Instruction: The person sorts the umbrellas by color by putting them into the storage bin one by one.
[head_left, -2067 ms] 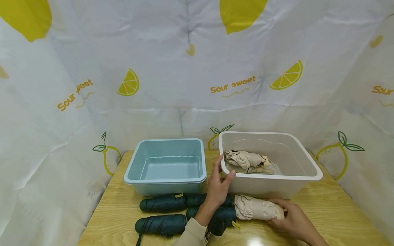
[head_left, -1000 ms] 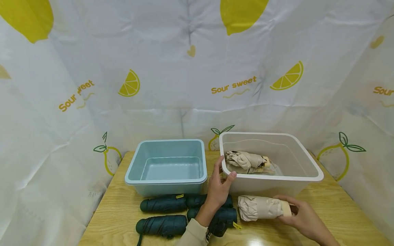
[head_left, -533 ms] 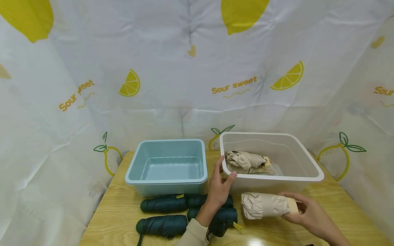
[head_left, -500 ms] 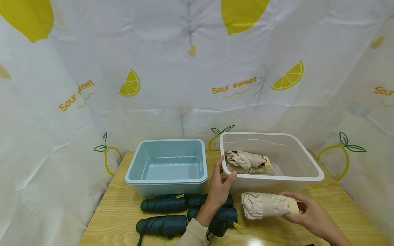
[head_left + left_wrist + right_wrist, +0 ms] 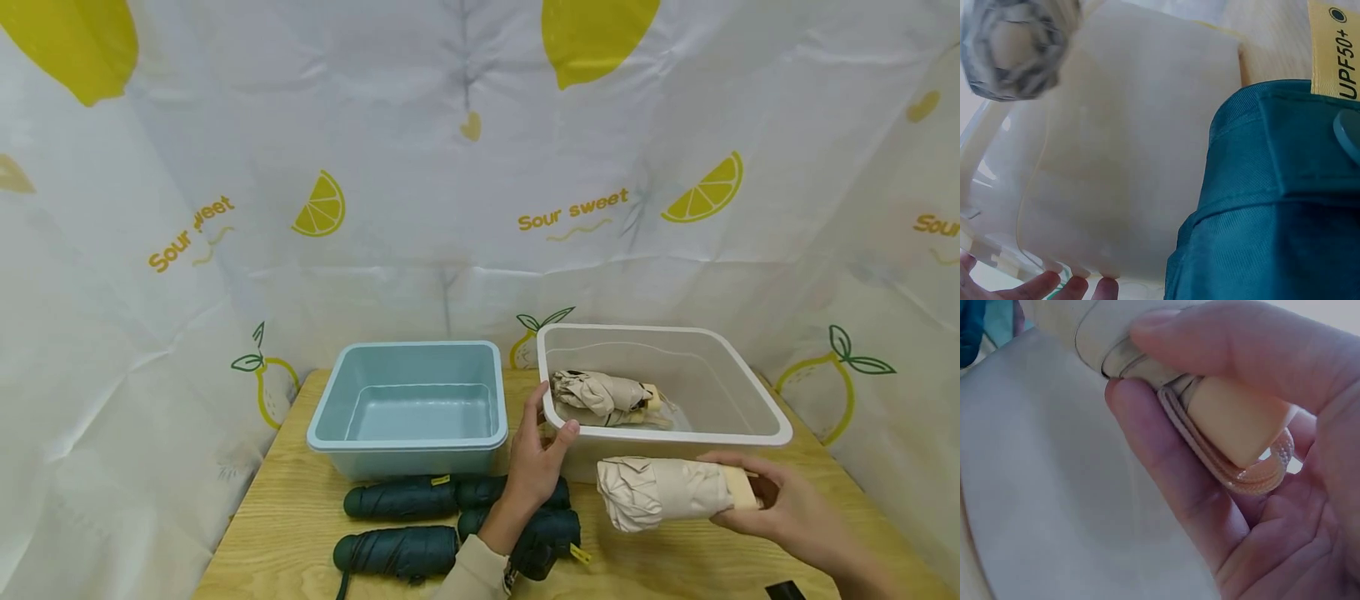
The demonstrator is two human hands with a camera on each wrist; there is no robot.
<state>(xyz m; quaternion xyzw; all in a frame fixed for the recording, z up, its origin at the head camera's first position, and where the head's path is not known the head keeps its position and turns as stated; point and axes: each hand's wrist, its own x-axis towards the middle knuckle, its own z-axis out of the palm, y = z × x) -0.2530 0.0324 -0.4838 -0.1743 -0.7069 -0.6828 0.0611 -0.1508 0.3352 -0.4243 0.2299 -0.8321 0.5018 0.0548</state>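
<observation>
My right hand (image 5: 787, 504) holds a folded beige umbrella (image 5: 667, 492) by its handle end, off the table in front of the white bin (image 5: 675, 435). In the right wrist view, thumb and fingers pinch it around the pale handle (image 5: 1235, 419), with a looped cord (image 5: 1222, 478) beneath. My left hand (image 5: 534, 458) grips that bin's front left corner, thumb on the front rim. Inside the bin, beige umbrellas (image 5: 600, 393) lie at the left. Beneath my left forearm are dark green folded umbrellas (image 5: 555, 529), one large and close in the left wrist view (image 5: 1260, 200).
A light blue bin (image 5: 408, 444) stands left of the white one, with nothing in it. More dark green umbrellas (image 5: 401, 498) lie in front of it on the wooden table (image 5: 277, 517). A black object (image 5: 784, 591) shows at the bottom edge. A lemon-print sheet (image 5: 420, 250) hangs behind.
My right hand has drawn the beige umbrella rightward, away from the dark green ones, and raised it off the table. My left hand keeps its grip on the white bin.
</observation>
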